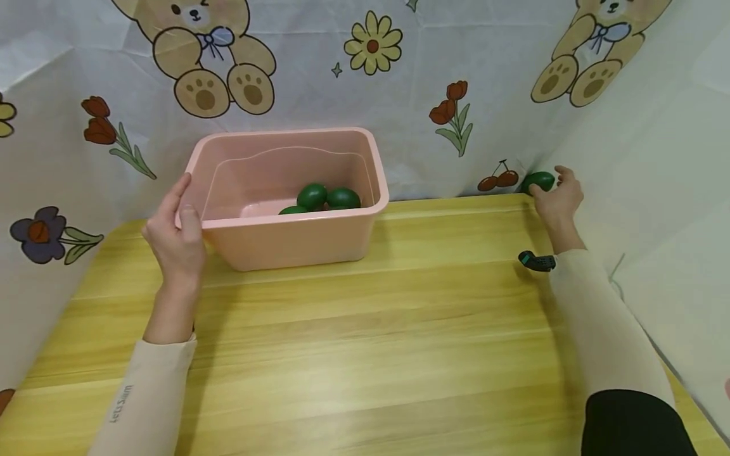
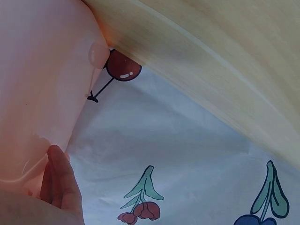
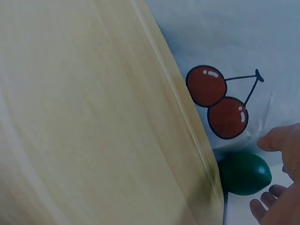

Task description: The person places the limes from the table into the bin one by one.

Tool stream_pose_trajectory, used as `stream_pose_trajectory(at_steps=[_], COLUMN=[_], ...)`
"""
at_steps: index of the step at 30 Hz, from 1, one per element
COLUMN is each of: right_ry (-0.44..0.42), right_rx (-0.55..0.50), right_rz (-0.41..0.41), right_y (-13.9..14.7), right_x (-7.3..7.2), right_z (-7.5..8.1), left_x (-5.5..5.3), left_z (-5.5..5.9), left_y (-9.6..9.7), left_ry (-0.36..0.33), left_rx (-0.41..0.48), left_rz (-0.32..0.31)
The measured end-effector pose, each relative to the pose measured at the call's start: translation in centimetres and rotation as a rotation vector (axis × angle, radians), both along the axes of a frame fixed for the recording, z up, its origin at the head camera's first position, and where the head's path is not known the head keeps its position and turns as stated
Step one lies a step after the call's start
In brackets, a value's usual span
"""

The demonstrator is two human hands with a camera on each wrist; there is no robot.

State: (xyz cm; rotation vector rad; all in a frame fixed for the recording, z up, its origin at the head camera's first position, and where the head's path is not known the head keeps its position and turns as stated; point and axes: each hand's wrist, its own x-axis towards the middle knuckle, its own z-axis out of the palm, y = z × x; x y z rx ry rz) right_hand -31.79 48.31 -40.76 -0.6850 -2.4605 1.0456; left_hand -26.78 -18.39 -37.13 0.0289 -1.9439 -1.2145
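Note:
A pink plastic bin [image 1: 296,240] stands on the wooden table with several green limes [image 1: 312,197] inside it, partly hidden by its front wall. At its left end my left hand [image 1: 177,237] holds the rim, and in the left wrist view the fingers [image 2: 61,180] lie along the outer wall. Far to the right, another lime [image 3: 246,173] sits at the table's back edge against the cloth. My right hand [image 1: 559,199] reaches to it, thumb [image 3: 272,140] and fingers spread on either side of the lime.
White cloth [image 1: 308,76] printed with bears, flowers and cherries hangs behind the wooden table [image 1: 365,342]. A pale wall [image 1: 656,190] borders the right side, close by the right arm. A small black device [image 1: 536,261] sticks out from the right wrist.

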Motion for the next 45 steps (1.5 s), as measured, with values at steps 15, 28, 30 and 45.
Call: stream_pose_trajectory(at_steps=[15,28,30,45], right_ry=[-0.2,-0.128,-0.107,0.068], right_rx=[0.187,0.21,0.195,0.119], right_rz=[0.052,0.049,0.043,0.105], right_y=[2.1,2.9,2.6,-4.6], right_x=[0.4,0.8,0.9,3.4], right_z=[-0.1,0.3,0.6,3.5], left_x=[0.4,0.9,0.9,-0.1], left_z=[0.3,0.6,0.6,0.3], left_y=[0.1,0.2,0.0,-0.4], left_ry=[0.032,0.053,0.048,0.017], left_rx=[-0.024,-0.011,-0.027,-0.018], left_rz=[-0.048,-0.053,-0.049,-0.034])
